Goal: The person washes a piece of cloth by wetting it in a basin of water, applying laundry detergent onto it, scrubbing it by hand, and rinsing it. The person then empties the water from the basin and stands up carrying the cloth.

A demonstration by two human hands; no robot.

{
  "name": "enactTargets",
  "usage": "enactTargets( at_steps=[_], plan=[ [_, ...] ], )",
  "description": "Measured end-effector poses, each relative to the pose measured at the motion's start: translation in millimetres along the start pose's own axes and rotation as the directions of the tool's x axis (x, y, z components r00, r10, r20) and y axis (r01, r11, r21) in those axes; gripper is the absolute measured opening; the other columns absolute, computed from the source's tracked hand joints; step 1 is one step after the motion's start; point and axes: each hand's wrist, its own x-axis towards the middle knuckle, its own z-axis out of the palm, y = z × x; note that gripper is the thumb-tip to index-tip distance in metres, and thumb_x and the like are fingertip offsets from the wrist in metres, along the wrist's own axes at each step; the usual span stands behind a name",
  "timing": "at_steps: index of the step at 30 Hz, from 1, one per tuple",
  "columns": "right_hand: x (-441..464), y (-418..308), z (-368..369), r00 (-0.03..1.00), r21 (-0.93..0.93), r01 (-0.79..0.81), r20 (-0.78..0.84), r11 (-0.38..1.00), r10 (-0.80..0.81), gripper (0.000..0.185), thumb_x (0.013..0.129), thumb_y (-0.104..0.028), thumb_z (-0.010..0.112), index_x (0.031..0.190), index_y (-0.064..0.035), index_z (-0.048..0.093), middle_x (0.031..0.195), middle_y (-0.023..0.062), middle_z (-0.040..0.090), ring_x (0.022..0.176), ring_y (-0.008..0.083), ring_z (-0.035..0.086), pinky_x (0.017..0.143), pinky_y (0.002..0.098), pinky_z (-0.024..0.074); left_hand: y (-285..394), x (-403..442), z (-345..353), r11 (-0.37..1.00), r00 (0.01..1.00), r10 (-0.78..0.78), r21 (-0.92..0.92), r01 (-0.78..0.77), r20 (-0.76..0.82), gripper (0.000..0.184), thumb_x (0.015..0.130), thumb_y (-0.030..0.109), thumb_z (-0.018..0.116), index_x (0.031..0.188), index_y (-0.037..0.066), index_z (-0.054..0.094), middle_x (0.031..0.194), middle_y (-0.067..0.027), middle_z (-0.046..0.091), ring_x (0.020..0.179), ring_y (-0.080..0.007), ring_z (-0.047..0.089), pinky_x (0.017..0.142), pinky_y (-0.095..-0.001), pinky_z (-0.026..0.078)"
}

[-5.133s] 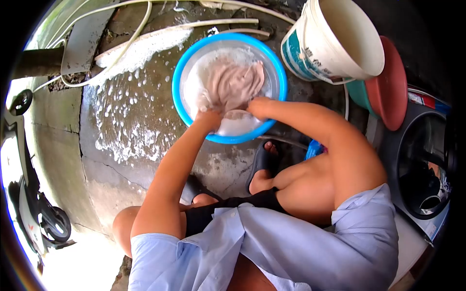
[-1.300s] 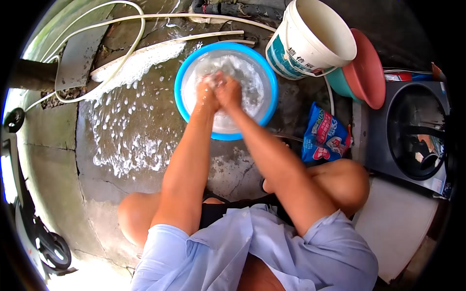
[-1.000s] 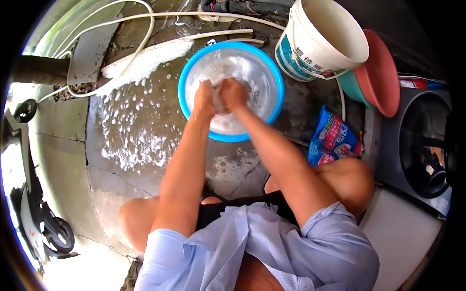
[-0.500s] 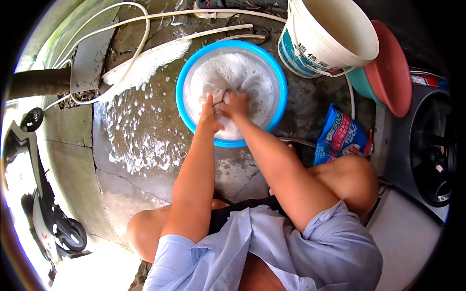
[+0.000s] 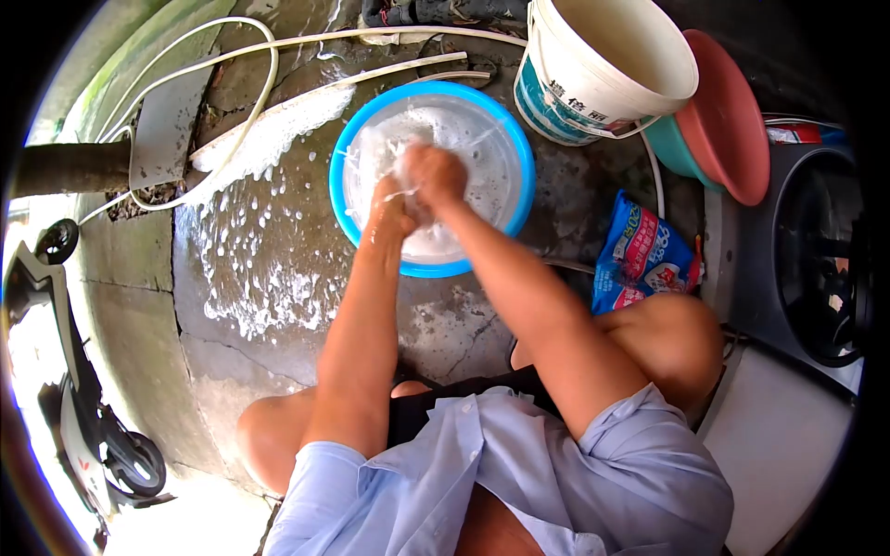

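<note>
A basin (image 5: 527, 181) with a bright blue rim stands on the wet concrete, with foamy white water inside. Over its left half my right hand (image 5: 436, 174) is closed in a fist on a pale wet cloth (image 5: 382, 159). Just below and to the left, my left hand (image 5: 393, 211) grips the same cloth, close against the right hand. Motion smears the cloth and the fingers, and the hands hide much of the cloth. Splashes of water show around them.
Right of the basin are a white bucket (image 5: 575, 93), a red basin (image 5: 728, 120) and a blue detergent bag (image 5: 640, 255). A dark front-loading machine (image 5: 788, 250) stands at far right. A pale hose (image 5: 371, 74) runs behind; foam (image 5: 269, 287) spots the floor. A scooter (image 5: 88, 389) is at left.
Both hands have come up from the foam and closed on the cloth; the right hand has turned into a fist. The view has shifted slightly.
</note>
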Motion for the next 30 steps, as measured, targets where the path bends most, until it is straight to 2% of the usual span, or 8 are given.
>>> enactTargets(
  at_steps=[4,7,9,10,13,15,18,30],
  plan=[
    [-16,-15,4,0.970,-0.193,-0.242,-0.031,0.951,0.240,0.061,0.100,-0.050,0.036,0.074,-0.0103,0.073,0.076,0.0209,0.071,0.074,0.0399,0.070,0.069,0.0507,0.0558,4,23,-3,0.993,0.985,0.120,0.016,-0.119,-0.127,0.051,0.098,0.046,0.044,0.111,0.001,0.064,0.104,-0.0173,0.069,0.091,-0.0347,0.065,0.081,-0.0438,0.054],
    [-48,-51,29,0.997,-0.132,-0.042,-0.066,0.990,0.034,0.061,0.097,-0.055,0.045,0.073,-0.0057,0.072,0.077,0.0256,0.067,0.079,0.0470,0.067,0.073,0.0530,0.0534,9,52,-39,0.985,0.439,0.142,-0.170,0.023,0.887,0.049,0.102,0.043,0.036,0.108,0.003,0.064,0.097,-0.0163,0.067,0.083,-0.0319,0.064,0.073,-0.0411,0.053],
    [-16,-22,25,0.962,-0.216,-0.274,-0.055,0.937,0.268,0.068,0.099,-0.057,0.034,0.074,-0.0074,0.074,0.074,0.0220,0.070,0.077,0.0412,0.072,0.075,0.0542,0.0561,-2,40,-39,0.988,0.813,0.150,-0.058,-0.141,0.562,0.046,0.101,0.040,0.042,0.106,0.001,0.065,0.096,-0.0176,0.066,0.084,-0.0322,0.064,0.069,-0.0426,0.053],
    [3,-9,-7,0.939,-0.001,-0.340,0.044,0.940,0.340,0.069,0.098,-0.058,0.035,0.074,-0.0057,0.073,0.076,0.0215,0.071,0.076,0.0411,0.071,0.075,0.0536,0.0563,-12,35,-17,0.959,0.926,0.255,0.198,-0.204,-0.279,0.044,0.098,0.039,0.050,0.105,-0.002,0.066,0.098,-0.0192,0.067,0.087,-0.0335,0.064,0.067,-0.0450,0.052],
    [-10,-8,5,0.917,0.105,-0.371,-0.117,0.923,0.382,0.060,0.098,-0.053,0.040,0.077,-0.0091,0.074,0.077,0.0219,0.070,0.076,0.0435,0.070,0.074,0.0526,0.0556,-7,113,-78,0.917,0.957,0.285,0.274,-0.289,0.056,0.030,0.097,0.035,0.055,0.084,0.008,0.061,0.086,-0.0144,0.066,0.076,-0.0271,0.062,0.066,-0.0439,0.052],
    [-51,-63,23,0.983,-0.138,-0.010,-0.186,0.990,-0.016,0.055,0.098,-0.052,0.047,0.073,-0.0098,0.071,0.078,0.0216,0.070,0.074,0.0451,0.068,0.072,0.0530,0.0536,-10,104,-105,0.942,0.529,0.218,-0.318,0.104,0.820,0.030,0.098,0.037,0.052,0.086,0.011,0.061,0.084,-0.0122,0.066,0.077,-0.0267,0.063,0.068,-0.0470,0.053],
    [4,12,19,0.972,-0.245,-0.225,-0.122,0.943,0.200,0.056,0.098,-0.054,0.044,0.077,-0.0102,0.073,0.080,0.0206,0.070,0.076,0.0442,0.068,0.071,0.0529,0.0535,-8,27,-20,0.993,0.959,0.115,0.036,-0.109,-0.259,0.031,0.096,0.035,0.051,0.107,0.008,0.063,0.094,-0.0126,0.066,0.085,-0.0303,0.065,0.076,-0.0442,0.056],
    [-4,65,11,0.981,-0.640,-0.114,0.048,0.760,0.187,0.077,0.083,-0.060,0.067,0.144,-0.0175,0.048,0.144,0.0241,0.045,0.133,0.0419,0.045,0.100,0.0522,0.0471,-20,13,-42,0.972,0.929,-0.119,0.148,0.181,-0.351,0.087,0.094,0.062,0.053,0.155,0.005,0.030,0.164,-0.0225,0.017,0.152,-0.0427,0.009,0.109,-0.0767,0.001]
  ],
)
